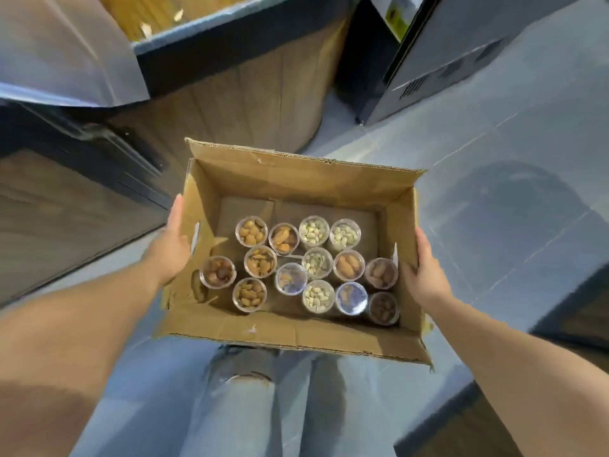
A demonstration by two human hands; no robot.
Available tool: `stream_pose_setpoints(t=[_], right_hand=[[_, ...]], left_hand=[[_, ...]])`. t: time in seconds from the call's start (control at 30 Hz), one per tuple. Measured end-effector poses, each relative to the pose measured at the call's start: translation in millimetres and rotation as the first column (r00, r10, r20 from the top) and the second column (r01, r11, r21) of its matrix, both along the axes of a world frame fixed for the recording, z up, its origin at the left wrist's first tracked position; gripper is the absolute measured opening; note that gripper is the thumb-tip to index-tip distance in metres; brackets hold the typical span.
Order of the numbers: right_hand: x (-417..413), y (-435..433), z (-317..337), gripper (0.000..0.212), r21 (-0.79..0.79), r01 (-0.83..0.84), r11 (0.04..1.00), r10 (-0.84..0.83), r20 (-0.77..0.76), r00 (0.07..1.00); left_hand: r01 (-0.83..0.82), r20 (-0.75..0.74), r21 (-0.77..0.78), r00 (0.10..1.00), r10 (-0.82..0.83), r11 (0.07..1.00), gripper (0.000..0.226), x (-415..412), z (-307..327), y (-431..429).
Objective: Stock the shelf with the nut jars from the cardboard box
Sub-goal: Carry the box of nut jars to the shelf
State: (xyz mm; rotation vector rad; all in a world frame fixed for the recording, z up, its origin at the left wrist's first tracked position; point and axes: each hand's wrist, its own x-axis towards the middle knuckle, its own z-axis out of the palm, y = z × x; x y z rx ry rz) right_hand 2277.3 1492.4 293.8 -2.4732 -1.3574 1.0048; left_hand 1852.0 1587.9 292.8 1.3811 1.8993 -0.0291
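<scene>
An open cardboard box [296, 183] hangs in front of me above my legs, flaps spread outward. Inside stand several clear nut jars [316, 262] with see-through lids, holding almonds, pistachios and darker nuts, clustered toward the near side of the box floor. My left hand [173, 242] grips the box's left wall, thumb on the outside near the hand-hole. My right hand [425, 272] holds the right wall, fingers curled over its edge. Both arms reach forward from the bottom corners.
A wood-panelled display stand [250, 87] with a dark rim stands just beyond the box. A dark-framed wooden unit [66, 192] is to the left. A grey cabinet [461, 61] stands at the upper right. Grey tiled floor [494, 192] spreads on the right.
</scene>
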Motion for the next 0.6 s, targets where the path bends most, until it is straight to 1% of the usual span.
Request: stream_pose_setpoints(t=[0.1,0.17,0.27,0.33,0.43,0.53,0.6], right_hand=[[26,61,-24,0.074,-0.01,-0.09,0.996,0.09,0.007,0.996],[37,99,-39,0.073,-0.021,-0.187,0.982,0.188,0.039,0.981],[45,149,-64,0.076,-0.075,-0.296,0.952,0.299,0.039,0.953],[47,176,-90,0.077,-0.08,-0.35,0.933,0.354,0.031,0.935],[42,211,-143,0.077,-0.068,-0.411,0.909,0.412,-0.001,0.911],[28,238,-208,0.076,-0.102,-0.446,0.889,0.45,0.02,0.893],[17,252,-250,0.075,-0.095,-0.479,0.873,0.484,0.039,0.874]], left_hand=[[-0.158,0.009,0.014,0.987,0.158,0.987,0.074,28,-22,0],[-0.287,0.041,0.026,0.957,0.286,0.957,0.073,44,-39,-2],[-0.4,0.015,0.011,0.916,0.4,0.916,0.072,54,-79,-9],[-0.46,-0.004,-0.002,0.888,0.46,0.888,0.073,54,-114,-15],[-0.516,0.0,0.018,0.856,0.516,0.856,0.075,53,-177,-16],[-0.579,-0.013,0.008,0.815,0.579,0.815,0.074,52,-240,-10],[-0.608,-0.041,0.028,0.792,0.609,0.793,0.074,51,-279,-6]])
